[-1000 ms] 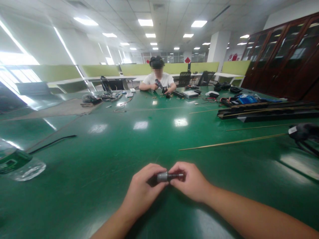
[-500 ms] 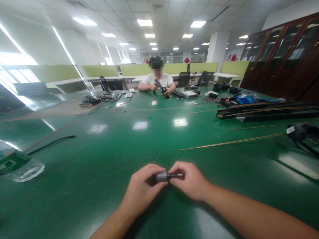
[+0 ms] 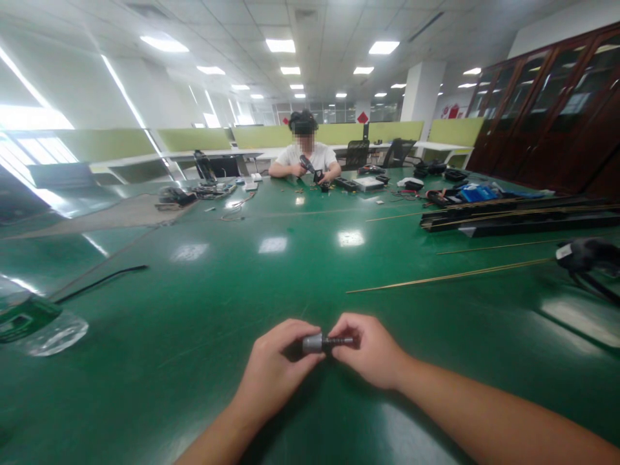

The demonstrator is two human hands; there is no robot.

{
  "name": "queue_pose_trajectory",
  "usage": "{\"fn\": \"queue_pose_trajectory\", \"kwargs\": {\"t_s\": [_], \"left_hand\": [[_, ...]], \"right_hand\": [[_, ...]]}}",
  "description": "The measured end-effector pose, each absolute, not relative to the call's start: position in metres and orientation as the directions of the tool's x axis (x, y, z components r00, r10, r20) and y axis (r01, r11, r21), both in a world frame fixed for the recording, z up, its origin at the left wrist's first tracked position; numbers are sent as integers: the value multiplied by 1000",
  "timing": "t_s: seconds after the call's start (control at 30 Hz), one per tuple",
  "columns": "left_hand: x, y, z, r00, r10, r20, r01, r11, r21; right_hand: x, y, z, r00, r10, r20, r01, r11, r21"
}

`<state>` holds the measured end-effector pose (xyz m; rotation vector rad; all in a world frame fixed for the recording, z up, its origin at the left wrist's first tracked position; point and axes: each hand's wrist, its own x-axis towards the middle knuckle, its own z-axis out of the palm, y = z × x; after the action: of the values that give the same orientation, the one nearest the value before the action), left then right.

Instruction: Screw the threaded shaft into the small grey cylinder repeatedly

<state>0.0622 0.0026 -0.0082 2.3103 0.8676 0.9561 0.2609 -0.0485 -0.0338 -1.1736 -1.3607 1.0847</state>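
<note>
Low over the green table, my left hand (image 3: 278, 365) has its thumb and fingers closed around a short grey cylinder (image 3: 312, 343). A thin dark ridged shaft (image 3: 341, 340) extends rightward from the cylinder, in line with it. My right hand (image 3: 371, 352) pinches this shaft between thumb and fingertips. The part lies roughly level, and fingers cover some of it; its exact kind cannot be made out.
Brass-coloured rods (image 3: 450, 276) and black channels (image 3: 508, 219) lie at the right. A clear plastic bottle (image 3: 58, 330) and a black cable (image 3: 104, 281) are at the left. Across the green table (image 3: 232, 290), a person (image 3: 307, 155) holds a dark power tool.
My right fingertips have shifted very slightly around the shaft. Both hands keep nearly the same place, and the view has moved a touch.
</note>
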Motion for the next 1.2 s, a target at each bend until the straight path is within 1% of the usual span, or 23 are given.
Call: {"fn": "queue_pose_trajectory", "kwargs": {"t_s": [0.33, 0.6, 0.77, 0.97, 1.2], "left_hand": [[62, 1, -7, 560, 687, 463, 355, -705, 614], [61, 1, -8, 568, 686, 456, 346, -701, 624], [60, 2, -9, 560, 693, 455, 357, -697, 622], [60, 1, -6, 550, 685, 477, 357, -710, 608], [61, -1, -3, 534, 656, 533, 342, -745, 573]], "right_hand": [[261, -50, -33, -49, 992, 120, 128, 126, -984], [259, -49, -30, -28, 995, 94, 105, 96, -990], [260, -50, -31, -25, 994, 108, 101, 110, -989], [261, -50, -31, -12, 994, 107, 110, 108, -988], [261, -51, -30, -1, 996, 93, 52, 93, -994]]}}
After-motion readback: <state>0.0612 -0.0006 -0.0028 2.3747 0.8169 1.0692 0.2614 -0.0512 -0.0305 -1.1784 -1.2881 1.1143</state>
